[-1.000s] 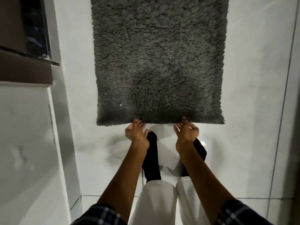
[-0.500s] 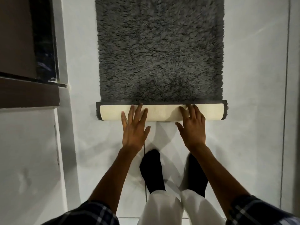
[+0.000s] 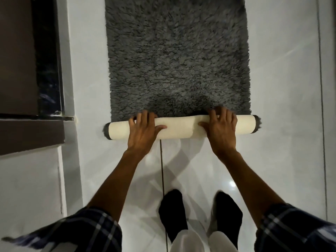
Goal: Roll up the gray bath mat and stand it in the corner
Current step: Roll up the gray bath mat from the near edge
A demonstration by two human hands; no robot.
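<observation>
The gray shaggy bath mat [image 3: 177,57] lies flat on the white tiled floor, running away from me. Its near end is rolled into a tube [image 3: 179,129] with the cream backing facing out and gray pile showing at both ends. My left hand [image 3: 143,131] lies over the left part of the roll, fingers curled across its top. My right hand [image 3: 221,128] grips the right part the same way. The roll is creased between my hands.
A white wall edge and a dark brown ledge or door frame [image 3: 31,131] stand close on the left. My feet in black socks [image 3: 174,213] are on the glossy floor [image 3: 283,160] just behind the roll. Open tiles lie to the right.
My hands went from pinching the mat's near edge to pressing on a roll. The roll has grown thicker and moved away from me, and my fingers now curl over it.
</observation>
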